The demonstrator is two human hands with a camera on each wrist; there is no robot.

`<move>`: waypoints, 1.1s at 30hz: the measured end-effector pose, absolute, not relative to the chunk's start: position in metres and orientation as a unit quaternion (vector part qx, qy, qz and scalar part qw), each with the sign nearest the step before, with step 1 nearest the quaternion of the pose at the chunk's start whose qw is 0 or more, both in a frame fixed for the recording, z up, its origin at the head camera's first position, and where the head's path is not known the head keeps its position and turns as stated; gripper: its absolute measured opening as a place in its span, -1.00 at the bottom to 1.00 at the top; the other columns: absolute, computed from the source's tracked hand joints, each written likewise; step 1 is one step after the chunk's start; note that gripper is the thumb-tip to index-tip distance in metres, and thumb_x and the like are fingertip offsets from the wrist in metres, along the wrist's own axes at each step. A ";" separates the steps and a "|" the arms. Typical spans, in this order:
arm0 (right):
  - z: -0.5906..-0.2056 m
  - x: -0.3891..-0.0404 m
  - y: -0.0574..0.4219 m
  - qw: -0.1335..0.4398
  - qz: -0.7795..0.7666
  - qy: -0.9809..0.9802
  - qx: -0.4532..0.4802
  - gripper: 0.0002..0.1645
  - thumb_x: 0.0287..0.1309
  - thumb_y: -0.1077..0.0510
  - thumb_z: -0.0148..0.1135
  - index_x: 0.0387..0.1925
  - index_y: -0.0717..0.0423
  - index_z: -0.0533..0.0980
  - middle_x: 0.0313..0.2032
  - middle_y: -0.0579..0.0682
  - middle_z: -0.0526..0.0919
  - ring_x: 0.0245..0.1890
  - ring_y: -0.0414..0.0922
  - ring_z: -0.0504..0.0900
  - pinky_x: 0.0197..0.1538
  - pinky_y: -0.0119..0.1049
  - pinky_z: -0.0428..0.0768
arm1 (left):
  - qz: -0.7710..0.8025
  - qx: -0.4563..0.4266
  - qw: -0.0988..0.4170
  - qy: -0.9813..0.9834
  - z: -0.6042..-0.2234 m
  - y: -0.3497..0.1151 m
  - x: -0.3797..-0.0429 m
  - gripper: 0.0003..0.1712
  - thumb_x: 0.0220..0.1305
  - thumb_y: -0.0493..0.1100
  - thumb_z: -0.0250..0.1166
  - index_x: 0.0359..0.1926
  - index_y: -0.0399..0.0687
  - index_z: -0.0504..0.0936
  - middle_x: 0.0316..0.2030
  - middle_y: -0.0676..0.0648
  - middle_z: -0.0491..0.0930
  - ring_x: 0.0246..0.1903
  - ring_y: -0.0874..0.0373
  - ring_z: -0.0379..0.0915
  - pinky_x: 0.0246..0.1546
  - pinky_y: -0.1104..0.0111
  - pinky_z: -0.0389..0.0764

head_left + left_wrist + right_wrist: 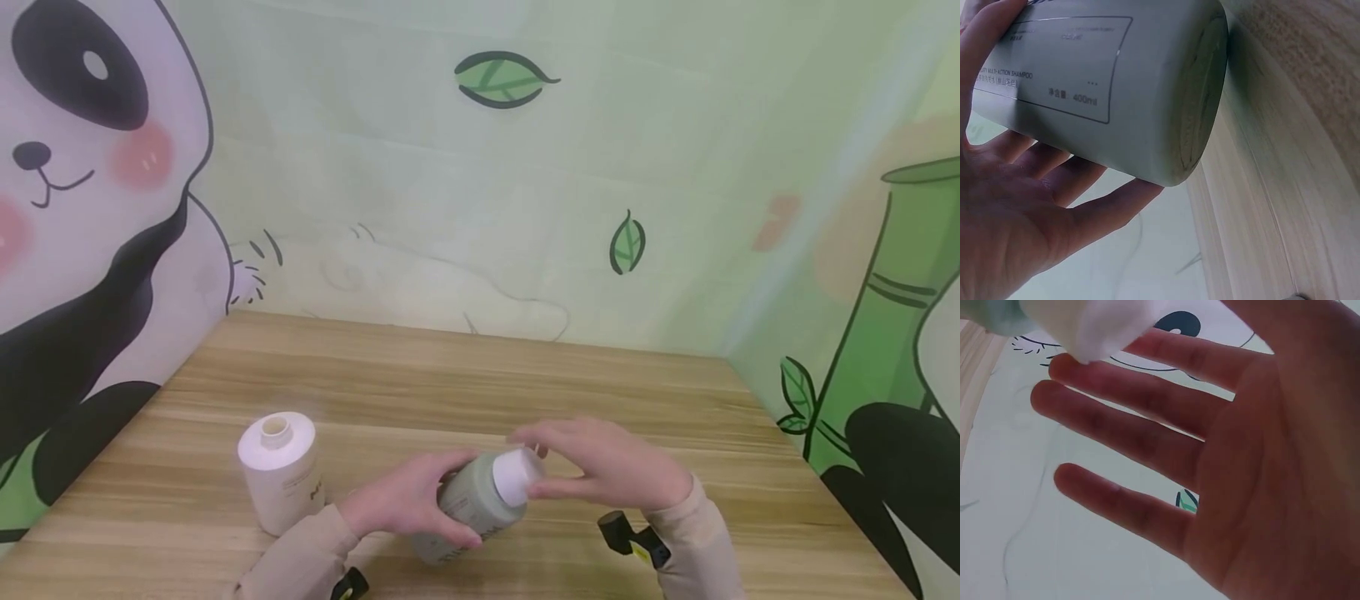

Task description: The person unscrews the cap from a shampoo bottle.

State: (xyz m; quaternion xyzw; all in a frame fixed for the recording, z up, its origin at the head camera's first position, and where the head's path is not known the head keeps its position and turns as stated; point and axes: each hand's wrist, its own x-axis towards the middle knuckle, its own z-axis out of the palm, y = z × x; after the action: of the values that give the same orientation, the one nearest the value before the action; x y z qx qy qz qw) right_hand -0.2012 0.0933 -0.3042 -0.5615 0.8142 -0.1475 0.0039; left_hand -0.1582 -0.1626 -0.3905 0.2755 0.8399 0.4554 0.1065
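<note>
A grey-green shampoo bottle [472,498] with a white cap [514,477] leans to the right, tilted low over the table. My left hand [405,498] grips its body, thumb on the near side. In the left wrist view the bottle's label [1066,69] reads shampoo, 400ml, and its base is close to the wood. At the cap is my right hand [611,462], its thumb by the cap's near side and fingers over the far side. Those fingers [1129,434] look spread and nearly straight in the right wrist view, with the white cap [1100,328] beside the uppermost ones.
A white bottle [279,475] with an uncapped neck stands upright left of my left hand. The wooden table [450,375] ends at a pale backdrop [375,167] printed with a panda, leaves and bamboo. Black wrist mounts [633,540] sit at both sleeves.
</note>
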 end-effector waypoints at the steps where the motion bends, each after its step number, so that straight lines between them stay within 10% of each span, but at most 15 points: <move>1: -0.305 -0.201 0.092 0.005 -0.148 0.813 -0.563 -0.47 0.27 -0.18 0.16 0.16 -0.01 0.46 0.06 -0.18 0.63 -0.05 -0.28 0.61 0.01 -0.29 0.60 | 0.456 0.275 0.107 0.840 -0.391 -0.163 -0.158 -0.18 -0.10 -0.01 0.56 0.22 0.04 0.43 -0.04 0.08 0.61 -0.09 0.31 0.51 -0.06 0.40 0.52; 19: -0.307 -0.204 0.087 -0.034 -0.156 0.739 -0.654 -0.43 0.03 0.30 0.35 0.09 -0.03 0.41 0.03 -0.07 0.49 0.03 -0.16 0.53 0.06 -0.30 0.59 | 0.445 0.265 0.107 0.849 -0.390 -0.163 -0.158 -0.17 -0.10 0.01 0.56 0.23 0.03 0.44 -0.05 0.08 0.61 -0.12 0.32 0.50 -0.09 0.41 0.52; 33: -0.308 -0.199 0.084 0.042 -0.176 0.792 -0.583 -0.38 0.25 -0.11 0.21 0.24 0.06 0.33 0.15 -0.06 0.49 0.11 -0.17 0.51 0.14 -0.23 0.56 | 0.448 0.277 0.099 0.844 -0.391 -0.164 -0.159 -0.16 -0.12 -0.01 0.57 0.24 0.03 0.43 -0.04 0.08 0.60 -0.12 0.33 0.49 -0.07 0.43 0.50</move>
State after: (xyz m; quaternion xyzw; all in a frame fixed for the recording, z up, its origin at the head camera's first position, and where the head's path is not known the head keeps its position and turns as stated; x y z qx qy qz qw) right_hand -0.1988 0.0844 -0.3077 -0.5829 0.7922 -0.1760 0.0418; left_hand -0.1595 -0.1637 -0.3911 0.2772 0.8443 0.4478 0.0995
